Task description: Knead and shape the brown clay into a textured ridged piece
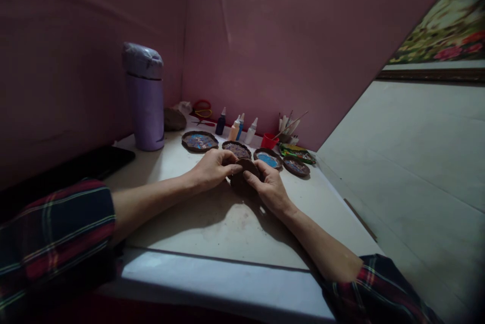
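Observation:
Between my two hands is a thin dark brown disc (245, 178) that looks like clay, raised a little over the white tabletop. My left hand (215, 168) pinches its left edge, thumb on the near face. On the opposite edge, my right hand (272, 187) grips it with the thumb pressed on the face and the fingers behind. Just beyond the hands lie shallow brown clay dishes: one with blue and orange paint (199, 142), a speckled one (237, 150), one with a blue inside (267, 160) and a dark painted one (296, 167).
A tall purple flask (146, 106) stands at the left, with a brown clay lump (174, 119) behind it. Several paint bottles (234, 129), scissors (202, 108), a red cup (270, 140) with a brush and a green packet (297, 153) line the back. Pink panels (265, 51) enclose the table.

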`<state>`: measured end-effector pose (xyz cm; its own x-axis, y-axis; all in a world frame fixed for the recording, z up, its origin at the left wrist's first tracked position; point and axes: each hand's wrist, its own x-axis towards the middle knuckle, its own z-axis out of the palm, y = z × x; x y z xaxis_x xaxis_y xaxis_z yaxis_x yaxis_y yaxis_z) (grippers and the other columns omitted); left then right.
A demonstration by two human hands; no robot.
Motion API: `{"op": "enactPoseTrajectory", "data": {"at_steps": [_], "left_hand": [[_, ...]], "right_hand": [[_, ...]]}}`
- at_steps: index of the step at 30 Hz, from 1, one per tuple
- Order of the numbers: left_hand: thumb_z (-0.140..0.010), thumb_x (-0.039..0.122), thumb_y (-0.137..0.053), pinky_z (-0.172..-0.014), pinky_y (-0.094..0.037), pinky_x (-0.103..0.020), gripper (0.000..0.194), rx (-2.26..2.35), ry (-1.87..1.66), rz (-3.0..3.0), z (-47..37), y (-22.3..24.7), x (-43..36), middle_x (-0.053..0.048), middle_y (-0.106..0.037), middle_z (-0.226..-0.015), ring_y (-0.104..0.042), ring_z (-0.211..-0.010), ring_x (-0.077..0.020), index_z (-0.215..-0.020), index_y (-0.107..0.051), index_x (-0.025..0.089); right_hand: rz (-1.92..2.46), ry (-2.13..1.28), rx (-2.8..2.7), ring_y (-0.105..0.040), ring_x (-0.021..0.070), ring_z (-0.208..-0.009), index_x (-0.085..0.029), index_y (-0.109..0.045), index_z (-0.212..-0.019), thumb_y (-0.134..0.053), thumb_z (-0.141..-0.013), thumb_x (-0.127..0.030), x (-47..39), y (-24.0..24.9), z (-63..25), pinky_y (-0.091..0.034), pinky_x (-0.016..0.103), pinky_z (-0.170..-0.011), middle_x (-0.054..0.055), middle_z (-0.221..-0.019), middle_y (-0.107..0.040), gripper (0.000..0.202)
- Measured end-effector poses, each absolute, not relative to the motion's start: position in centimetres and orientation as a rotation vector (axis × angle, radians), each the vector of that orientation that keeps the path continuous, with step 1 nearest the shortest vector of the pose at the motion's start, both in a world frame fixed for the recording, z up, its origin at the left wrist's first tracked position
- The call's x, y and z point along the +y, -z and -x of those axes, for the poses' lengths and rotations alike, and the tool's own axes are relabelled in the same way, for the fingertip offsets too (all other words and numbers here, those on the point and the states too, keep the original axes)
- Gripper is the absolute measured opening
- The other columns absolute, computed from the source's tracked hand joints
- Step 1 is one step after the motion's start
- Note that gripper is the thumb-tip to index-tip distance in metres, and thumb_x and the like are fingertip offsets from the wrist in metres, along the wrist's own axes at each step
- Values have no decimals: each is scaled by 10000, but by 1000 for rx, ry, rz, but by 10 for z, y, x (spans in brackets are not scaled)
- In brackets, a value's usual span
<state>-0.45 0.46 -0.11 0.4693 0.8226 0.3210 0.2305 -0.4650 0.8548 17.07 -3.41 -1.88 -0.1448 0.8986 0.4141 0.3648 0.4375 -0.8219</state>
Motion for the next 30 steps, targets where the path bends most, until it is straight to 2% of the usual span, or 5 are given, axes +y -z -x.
{"op": "enactPoseTrajectory", "data": {"at_steps": [5,9,30], "left_hand": [[-742,351,-579,-530,-438,-222,257,888,-938,-1905,4,-1,2,-36,-648,-668,-582,-612,-139,-757,-643,102],[-731,353,-593,-545,-435,-219,259,845,-942,-1914,4,0,3,-33,-642,-693,-578,-634,-137,-780,-644,103],[-733,233,-520,-591,-407,-229,135,915,-938,-2122,4,6,7,-1,-580,-650,-506,-625,-127,-720,-609,133]], "right_hand": [[1093,-682,-1710,-507,143,-677,-188,-568,-854,-593,-797,-368,-34,18,-170,-426,247,-620,-6,-738,-552,191],[1070,-689,-1716,-506,140,-679,-186,-567,-847,-601,-795,-347,-35,17,-170,-419,248,-625,-8,-740,-549,173],[1074,-736,-1774,-564,159,-748,-193,-580,-919,-630,-760,-318,-34,19,-169,-460,261,-664,9,-824,-615,209]]}}
